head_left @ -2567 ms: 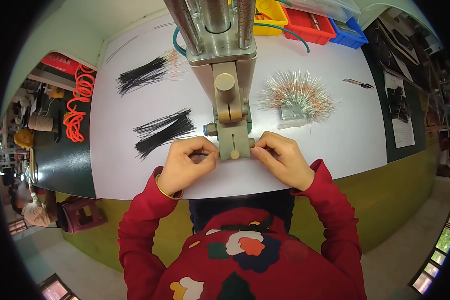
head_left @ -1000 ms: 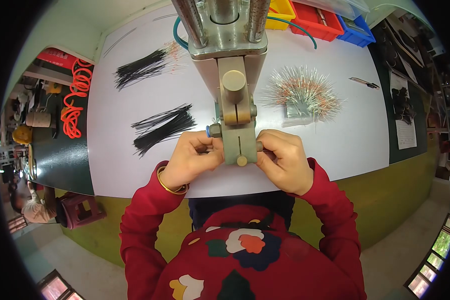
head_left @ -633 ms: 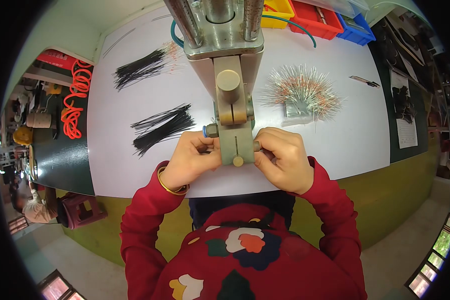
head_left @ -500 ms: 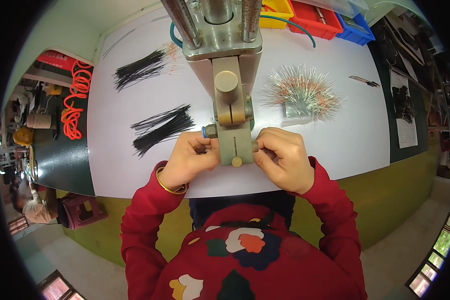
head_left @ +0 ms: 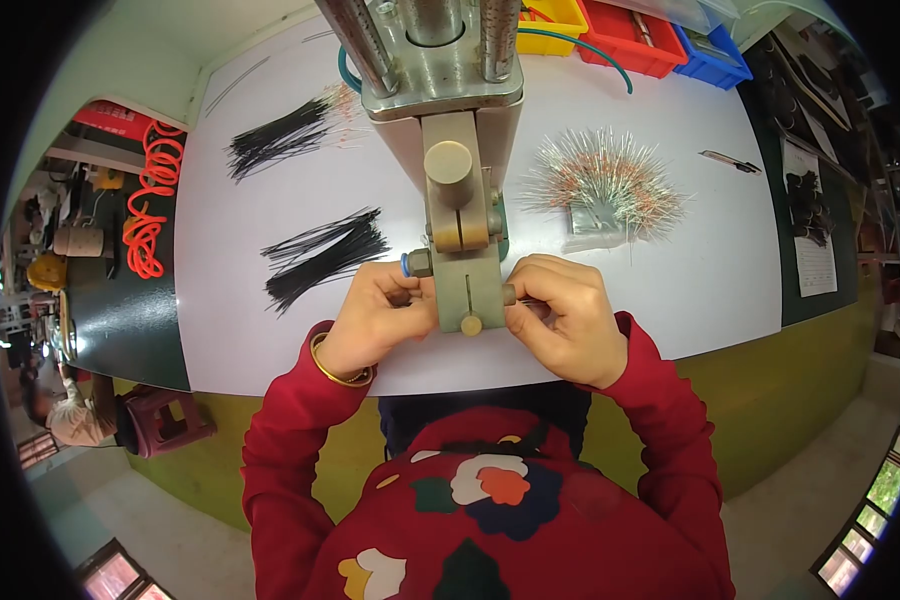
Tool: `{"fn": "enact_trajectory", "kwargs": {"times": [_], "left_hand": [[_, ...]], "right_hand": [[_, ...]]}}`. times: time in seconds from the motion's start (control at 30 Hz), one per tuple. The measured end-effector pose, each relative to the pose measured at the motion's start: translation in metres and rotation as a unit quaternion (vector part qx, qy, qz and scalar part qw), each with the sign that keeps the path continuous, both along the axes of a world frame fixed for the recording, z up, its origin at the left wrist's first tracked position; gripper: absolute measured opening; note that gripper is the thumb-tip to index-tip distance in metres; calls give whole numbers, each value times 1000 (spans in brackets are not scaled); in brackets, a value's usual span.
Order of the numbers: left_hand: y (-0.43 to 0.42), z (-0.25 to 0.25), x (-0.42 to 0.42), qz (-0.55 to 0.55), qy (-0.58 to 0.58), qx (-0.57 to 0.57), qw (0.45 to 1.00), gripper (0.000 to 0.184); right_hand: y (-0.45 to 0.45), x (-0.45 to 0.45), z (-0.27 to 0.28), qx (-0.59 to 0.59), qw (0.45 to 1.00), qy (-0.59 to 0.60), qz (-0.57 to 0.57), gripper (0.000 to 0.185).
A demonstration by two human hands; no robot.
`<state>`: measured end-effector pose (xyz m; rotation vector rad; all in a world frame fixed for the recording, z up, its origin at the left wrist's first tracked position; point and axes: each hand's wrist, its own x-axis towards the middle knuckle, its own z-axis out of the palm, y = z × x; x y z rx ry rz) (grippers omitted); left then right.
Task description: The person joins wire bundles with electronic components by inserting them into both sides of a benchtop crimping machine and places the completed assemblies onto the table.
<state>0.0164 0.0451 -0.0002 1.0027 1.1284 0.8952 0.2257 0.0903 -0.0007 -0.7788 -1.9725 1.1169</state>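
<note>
A metal press (head_left: 469, 290) stands in the middle of the table, its head between my two hands. Close against its left side, my left hand (head_left: 380, 312) has thumb and fingers pinched together; the fingertips pass behind the press and what they hold is hidden. On the other side my right hand (head_left: 567, 315) is curled in a pinch beside the press, and its grip is hidden too. A bundle of black wires (head_left: 328, 258) lies just left of my left hand. Beyond my right hand, thin components with silvery leads and orange bodies (head_left: 610, 180) fan out from a grey block (head_left: 594, 222).
Farther back on the left lies another black wire bundle (head_left: 280, 138) with orange-tipped ends. Yellow (head_left: 553, 38), red (head_left: 625, 45) and blue (head_left: 712, 62) bins line the back. A pen (head_left: 730, 161) rests at right; a coiled orange hose (head_left: 148, 215) hangs at left.
Both hands hold nearly the same pose beside the press. The view has shifted very slightly; nothing else visibly differs.
</note>
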Motion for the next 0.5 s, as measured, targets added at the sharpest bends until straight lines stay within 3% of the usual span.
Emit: {"fn": "enact_trajectory", "kwargs": {"times": [0.5], "left_hand": [[3,8,4,-21,37,19,999,8]], "right_hand": [[3,-1,-1,10,1000,-16,7,10]]}}
